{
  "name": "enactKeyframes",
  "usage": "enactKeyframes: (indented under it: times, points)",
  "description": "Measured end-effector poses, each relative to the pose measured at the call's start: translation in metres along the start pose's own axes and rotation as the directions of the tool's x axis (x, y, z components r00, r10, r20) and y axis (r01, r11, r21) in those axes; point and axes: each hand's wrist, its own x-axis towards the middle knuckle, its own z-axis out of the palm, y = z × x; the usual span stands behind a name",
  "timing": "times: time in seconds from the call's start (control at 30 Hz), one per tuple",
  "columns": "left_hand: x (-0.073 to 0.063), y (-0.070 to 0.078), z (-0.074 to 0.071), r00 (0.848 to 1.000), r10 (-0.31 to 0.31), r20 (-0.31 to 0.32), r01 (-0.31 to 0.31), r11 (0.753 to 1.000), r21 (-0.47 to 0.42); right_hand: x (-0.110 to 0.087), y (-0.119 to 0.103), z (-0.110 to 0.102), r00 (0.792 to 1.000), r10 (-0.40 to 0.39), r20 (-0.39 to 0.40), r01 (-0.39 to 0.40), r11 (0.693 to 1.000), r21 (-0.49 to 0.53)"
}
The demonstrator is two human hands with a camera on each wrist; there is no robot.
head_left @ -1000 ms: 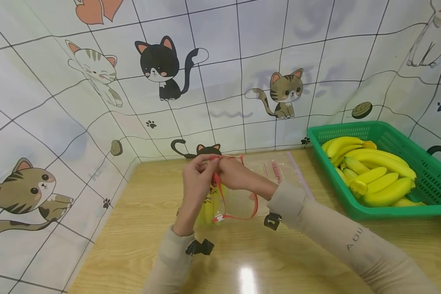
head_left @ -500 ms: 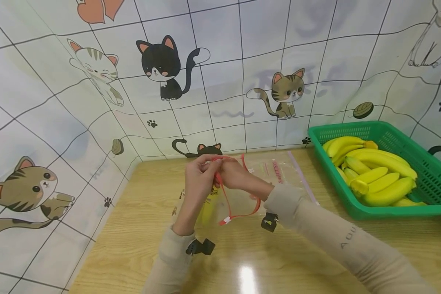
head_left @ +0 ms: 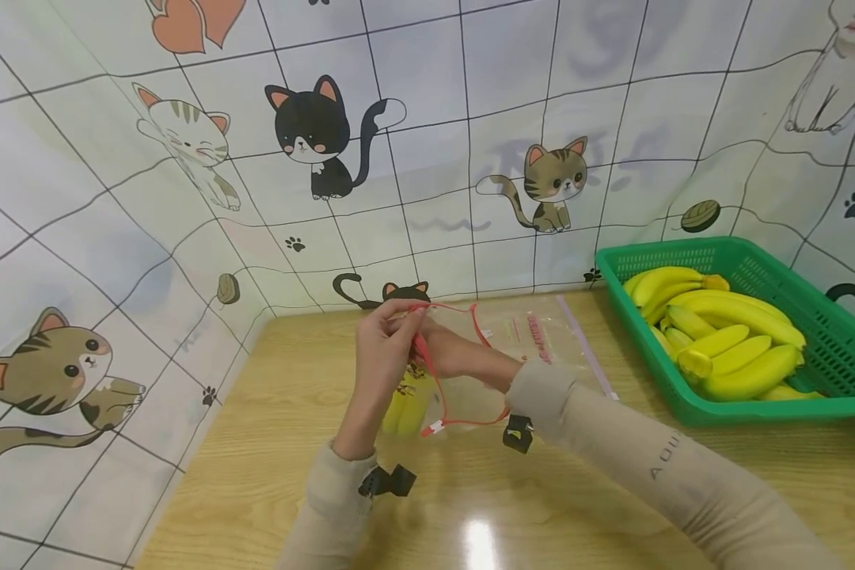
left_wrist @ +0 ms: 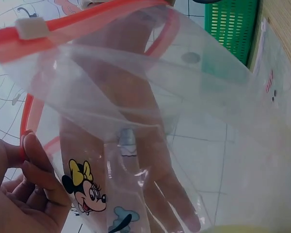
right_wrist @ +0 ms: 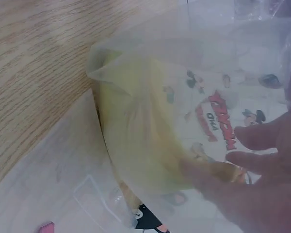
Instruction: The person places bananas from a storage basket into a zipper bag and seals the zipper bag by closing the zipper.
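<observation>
A clear slider bag (head_left: 463,404) with a red zip rim and cartoon mouse prints stands with its mouth spread. My left hand (head_left: 388,340) pinches the red rim on the far left side, thumb against fingers. Through the mouth reaches my right hand (head_left: 452,348), seen in the left wrist view behind the plastic with its fingers extended. Yellow bananas (right_wrist: 140,126) lie inside the bag, blurred by the film. In the right wrist view the right fingers (right_wrist: 254,136) are by the bananas' stem end; firm contact cannot be made out. The white slider (left_wrist: 31,28) sits at one rim end.
A second clear bag with a lilac zip (head_left: 587,348) lies flat to the right. Beyond it a green basket (head_left: 648,368) holds several bananas (head_left: 727,332). The wooden table (head_left: 271,443) meets a cat-printed wall covering (head_left: 435,158) at the back.
My right hand has slid left and deeper into the bag, its forearm following. The slider end of the rim has shifted slightly right. My left hand keeps its pinch on the rim.
</observation>
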Motion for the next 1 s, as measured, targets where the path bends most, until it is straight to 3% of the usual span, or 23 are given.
enactKeyframes:
  times: [0.13, 0.2, 0.33, 0.4, 0.53, 0.63, 0.8, 1.0]
  points:
    - [0.002, -0.002, -0.002, 1.000, -0.004, -0.014, 0.004, 1.000, -0.003, -0.001, -0.003, -0.005, 0.998, 0.036, 0.060, -0.031, 0.996, -0.079]
    - [0.003, -0.004, -0.003, 1.000, -0.004, -0.018, 0.004, 1.000, -0.008, -0.003, -0.006, -0.010, 0.990, 0.101, 0.097, -0.095, 0.993, -0.069]
    - [0.004, -0.004, -0.004, 1.000, -0.007, -0.018, 0.006, 1.000, -0.028, -0.012, -0.015, -0.024, 0.950, 0.247, 0.190, -0.252, 0.968, 0.003]
    - [0.005, -0.004, -0.004, 1.000, -0.007, -0.022, 0.006, 1.000, -0.027, -0.019, -0.021, -0.032, 0.936, 0.279, 0.213, -0.292, 0.956, 0.034]
    - [0.005, -0.004, -0.005, 1.000, -0.007, -0.026, 0.006, 1.000, -0.028, -0.036, -0.030, -0.047, 0.969, 0.194, 0.153, -0.209, 0.974, 0.090]
    - [0.006, -0.004, -0.005, 1.000, -0.008, -0.031, 0.007, 1.000, -0.025, -0.049, -0.036, -0.057, 0.990, 0.117, 0.079, -0.123, 0.990, 0.069]
    - [0.006, -0.004, -0.007, 0.999, -0.017, -0.034, 0.016, 1.000, -0.016, -0.071, -0.041, -0.070, 0.997, 0.074, 0.016, -0.075, 0.997, 0.027]
    - [0.006, -0.005, -0.007, 0.999, -0.020, -0.026, 0.019, 1.000, -0.005, -0.097, -0.035, -0.092, 0.999, 0.032, 0.008, -0.032, 0.999, 0.012]
